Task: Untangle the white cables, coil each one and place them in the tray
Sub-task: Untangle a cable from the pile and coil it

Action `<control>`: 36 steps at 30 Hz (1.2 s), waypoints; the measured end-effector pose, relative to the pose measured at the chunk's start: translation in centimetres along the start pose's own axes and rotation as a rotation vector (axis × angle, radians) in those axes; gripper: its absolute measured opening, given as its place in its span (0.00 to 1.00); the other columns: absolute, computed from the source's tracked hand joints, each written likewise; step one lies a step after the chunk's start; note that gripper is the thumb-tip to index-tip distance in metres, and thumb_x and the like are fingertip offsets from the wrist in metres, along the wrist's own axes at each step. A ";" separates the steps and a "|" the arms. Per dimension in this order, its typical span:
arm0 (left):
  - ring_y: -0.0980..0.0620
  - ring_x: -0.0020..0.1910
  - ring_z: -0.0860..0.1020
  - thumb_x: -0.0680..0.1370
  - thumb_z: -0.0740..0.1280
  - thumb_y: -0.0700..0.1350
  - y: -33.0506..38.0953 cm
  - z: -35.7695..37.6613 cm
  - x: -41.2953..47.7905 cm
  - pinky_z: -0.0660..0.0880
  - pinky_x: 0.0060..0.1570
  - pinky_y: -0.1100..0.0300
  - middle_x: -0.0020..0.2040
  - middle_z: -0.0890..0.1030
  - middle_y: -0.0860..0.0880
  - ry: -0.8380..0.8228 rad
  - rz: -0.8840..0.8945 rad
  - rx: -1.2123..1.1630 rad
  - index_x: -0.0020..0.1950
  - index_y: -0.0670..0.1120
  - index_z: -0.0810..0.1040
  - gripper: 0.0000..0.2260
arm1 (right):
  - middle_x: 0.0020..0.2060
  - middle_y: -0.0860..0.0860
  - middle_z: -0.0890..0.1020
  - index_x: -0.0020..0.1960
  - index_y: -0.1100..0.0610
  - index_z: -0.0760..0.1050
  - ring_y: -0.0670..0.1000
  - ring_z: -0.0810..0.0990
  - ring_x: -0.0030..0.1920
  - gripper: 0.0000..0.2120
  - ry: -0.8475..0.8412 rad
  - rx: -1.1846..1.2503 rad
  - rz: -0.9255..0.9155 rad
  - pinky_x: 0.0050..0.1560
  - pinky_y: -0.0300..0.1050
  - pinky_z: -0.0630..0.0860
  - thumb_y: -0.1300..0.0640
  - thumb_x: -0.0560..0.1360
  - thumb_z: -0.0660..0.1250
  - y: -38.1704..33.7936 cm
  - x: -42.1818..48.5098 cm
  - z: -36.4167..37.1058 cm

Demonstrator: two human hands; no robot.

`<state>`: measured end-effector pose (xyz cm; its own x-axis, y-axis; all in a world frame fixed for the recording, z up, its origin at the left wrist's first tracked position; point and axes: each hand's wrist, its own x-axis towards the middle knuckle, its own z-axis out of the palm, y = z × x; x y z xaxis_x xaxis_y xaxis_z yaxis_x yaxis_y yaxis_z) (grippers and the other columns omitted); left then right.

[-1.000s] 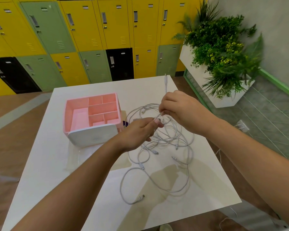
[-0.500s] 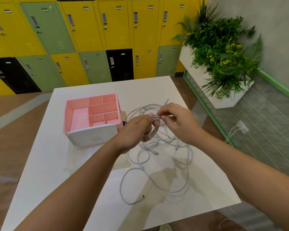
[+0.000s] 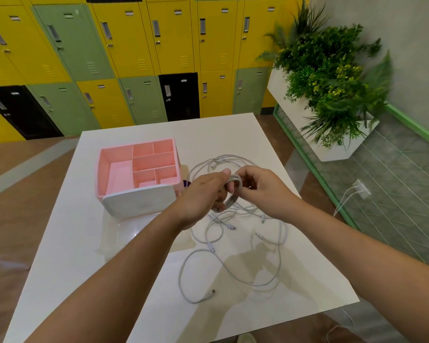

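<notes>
Left hand point(image 3: 203, 194) grips, right hand point(image 3: 261, 190) pinches a cable coil point(image 3: 234, 191), likely light and floppy; best held across its loops

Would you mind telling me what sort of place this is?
Probably a locker area in an office or school: a wall of coloured lockers, a leafy planter and a white table.

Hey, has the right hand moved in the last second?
Yes. The right hand has dropped nearer the person: it was level with the pink tray's far rim, now with its near half.
</notes>
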<state>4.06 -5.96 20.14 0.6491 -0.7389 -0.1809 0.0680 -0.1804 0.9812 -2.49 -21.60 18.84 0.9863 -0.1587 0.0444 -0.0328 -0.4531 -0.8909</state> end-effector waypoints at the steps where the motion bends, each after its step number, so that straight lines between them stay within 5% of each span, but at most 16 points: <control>1: 0.53 0.28 0.60 0.84 0.54 0.52 -0.1 -0.1 0.1 0.65 0.33 0.62 0.28 0.61 0.52 0.027 0.001 0.020 0.41 0.42 0.72 0.19 | 0.40 0.51 0.82 0.46 0.56 0.78 0.49 0.78 0.41 0.03 -0.011 0.011 0.010 0.47 0.45 0.76 0.63 0.75 0.69 0.0 0.0 0.0; 8: 0.55 0.30 0.67 0.83 0.53 0.54 -1.4 0.0 0.4 0.67 0.32 0.64 0.28 0.69 0.56 0.206 0.071 0.309 0.35 0.49 0.69 0.19 | 0.38 0.49 0.82 0.58 0.51 0.69 0.46 0.81 0.44 0.17 -0.168 0.402 0.132 0.49 0.36 0.74 0.68 0.75 0.66 0.0 -0.3 -0.4; 15: 0.56 0.31 0.69 0.84 0.52 0.53 -0.6 1.2 0.6 0.72 0.38 0.55 0.31 0.70 0.55 0.195 0.134 0.375 0.36 0.54 0.70 0.18 | 0.40 0.52 0.78 0.59 0.49 0.64 0.43 0.77 0.39 0.23 0.042 0.073 -0.048 0.43 0.37 0.75 0.69 0.74 0.68 -0.4 -0.1 0.4; 20: 0.56 0.31 0.68 0.84 0.51 0.52 -0.9 1.2 0.8 0.66 0.37 0.57 0.31 0.69 0.55 0.248 0.159 0.344 0.35 0.54 0.68 0.19 | 0.43 0.54 0.78 0.58 0.45 0.64 0.54 0.80 0.41 0.26 0.125 0.127 -0.051 0.46 0.45 0.77 0.68 0.72 0.70 -0.1 0.3 0.5; 26: 0.55 0.32 0.69 0.84 0.51 0.51 -1.0 1.1 0.7 0.69 0.38 0.56 0.32 0.70 0.54 0.247 0.175 0.365 0.36 0.51 0.69 0.18 | 0.37 0.49 0.79 0.61 0.51 0.65 0.45 0.77 0.39 0.19 0.100 0.125 0.002 0.44 0.34 0.73 0.64 0.76 0.67 -0.2 0.3 0.5; 36: 0.59 0.26 0.69 0.84 0.51 0.52 -1.4 0.5 0.8 0.67 0.34 0.62 0.25 0.71 0.59 0.167 0.151 0.261 0.35 0.52 0.70 0.19 | 0.51 0.56 0.71 0.65 0.45 0.64 0.59 0.81 0.45 0.27 -0.137 0.166 -0.026 0.47 0.54 0.79 0.71 0.75 0.62 -0.5 0.8 0.3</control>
<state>4.09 -6.64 18.59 0.7538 -0.6571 -0.0006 -0.2204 -0.2536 0.9419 -1.65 -21.23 19.19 0.9996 -0.0231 0.0164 0.0086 -0.3031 -0.9529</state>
